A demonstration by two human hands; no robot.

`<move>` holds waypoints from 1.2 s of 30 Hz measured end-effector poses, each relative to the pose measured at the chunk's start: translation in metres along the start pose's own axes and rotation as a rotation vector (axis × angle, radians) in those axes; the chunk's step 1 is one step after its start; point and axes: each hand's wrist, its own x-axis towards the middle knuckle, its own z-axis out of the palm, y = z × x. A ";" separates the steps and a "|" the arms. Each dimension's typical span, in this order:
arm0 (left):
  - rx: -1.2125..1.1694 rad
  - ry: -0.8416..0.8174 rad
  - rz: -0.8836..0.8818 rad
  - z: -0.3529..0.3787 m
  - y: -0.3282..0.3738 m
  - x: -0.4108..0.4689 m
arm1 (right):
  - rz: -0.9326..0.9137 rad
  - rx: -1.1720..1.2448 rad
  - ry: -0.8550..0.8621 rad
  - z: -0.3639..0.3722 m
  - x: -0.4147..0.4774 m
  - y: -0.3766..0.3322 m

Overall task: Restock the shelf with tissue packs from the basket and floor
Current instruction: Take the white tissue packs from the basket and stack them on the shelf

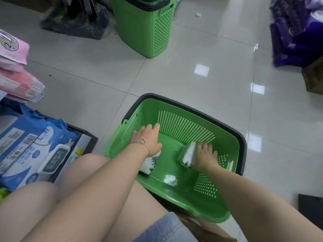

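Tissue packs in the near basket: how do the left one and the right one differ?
The left pack lies flat on the basket floor; the right pack is tipped up on edge. The left hand is above the left pack, fingers spread, not gripping; the right hand wraps over the right pack. Both are white with a dark leaf print.

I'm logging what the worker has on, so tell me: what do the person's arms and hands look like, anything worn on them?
Both arms are bare, with no sleeves or gloves in view. The left hand has a thin bracelet with a small clasp or charm at the wrist. The right hand shows no bracelet, watch or ring.
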 end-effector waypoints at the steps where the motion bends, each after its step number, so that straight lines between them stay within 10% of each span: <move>1: 0.000 -0.002 0.003 0.000 0.000 0.000 | -0.009 0.003 -0.014 0.002 0.000 0.000; 16: -0.007 0.010 0.015 -0.001 0.002 -0.011 | -0.183 -0.141 0.042 -0.048 -0.011 -0.011; 36: -0.022 0.270 -0.116 -0.056 -0.022 -0.060 | -0.476 0.264 0.494 -0.223 -0.076 -0.079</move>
